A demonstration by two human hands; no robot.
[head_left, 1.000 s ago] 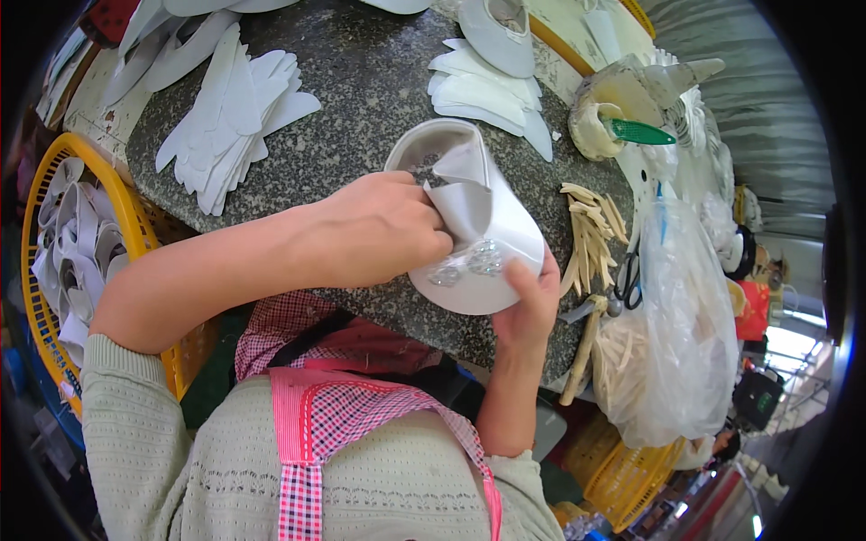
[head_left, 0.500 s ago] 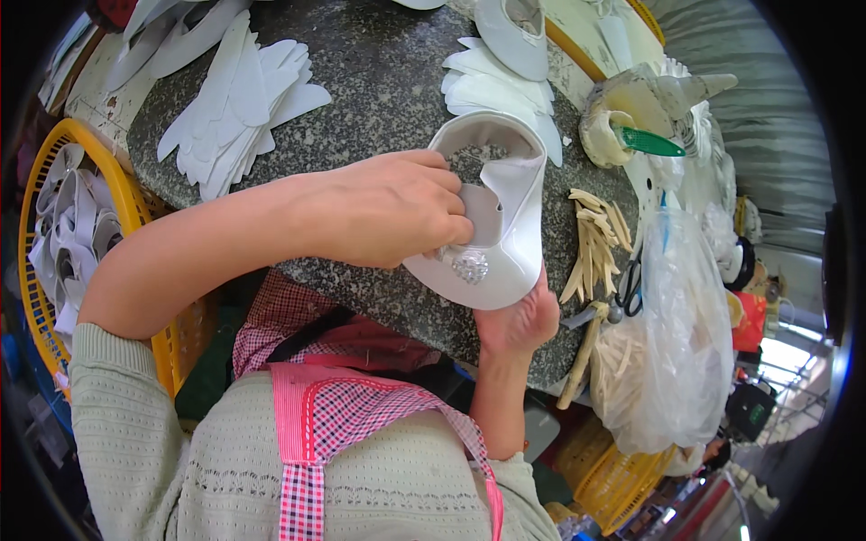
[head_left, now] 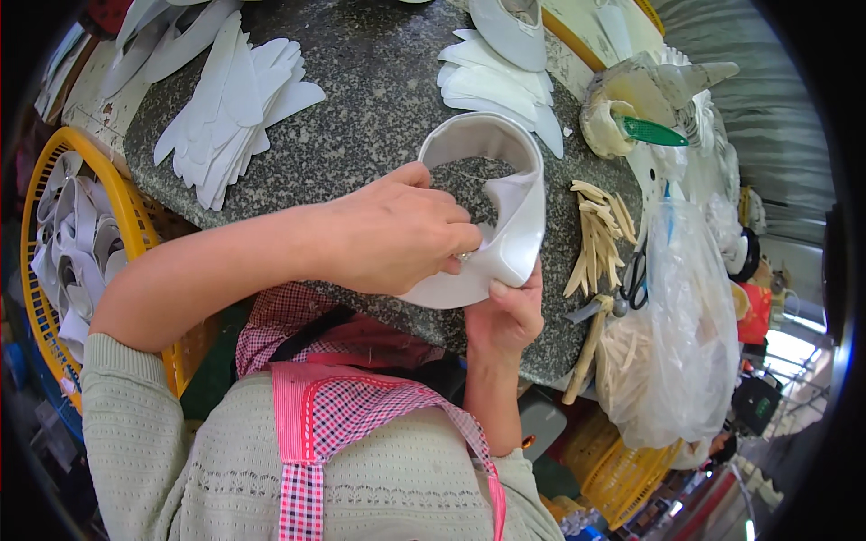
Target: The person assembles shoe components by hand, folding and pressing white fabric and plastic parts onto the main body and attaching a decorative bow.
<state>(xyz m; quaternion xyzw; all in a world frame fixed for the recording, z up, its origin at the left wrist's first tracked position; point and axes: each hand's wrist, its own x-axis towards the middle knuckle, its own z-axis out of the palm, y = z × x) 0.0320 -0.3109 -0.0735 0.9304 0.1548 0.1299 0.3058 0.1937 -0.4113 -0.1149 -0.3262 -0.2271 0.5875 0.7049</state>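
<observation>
1. You are working on a speckled grey stone bench (head_left: pixel 379 108), its surface looking matt and grainy.
2. Your hands are holding a white shoe upper (head_left: pixel 510 225) that is looking smooth, leather-like and faintly glossy.
3. Pale wooden sticks (head_left: pixel 595 230) are lying matt beside a thin, glossy plastic bag (head_left: pixel 686 343).

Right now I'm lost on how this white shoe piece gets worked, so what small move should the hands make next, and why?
Probably press the fold flat with the left hand. Its fingertips pinch the white shoe upper at its folded lower edge, while the right hand props it from below against the stone slab, so the piece looks braced for pressing.
</observation>
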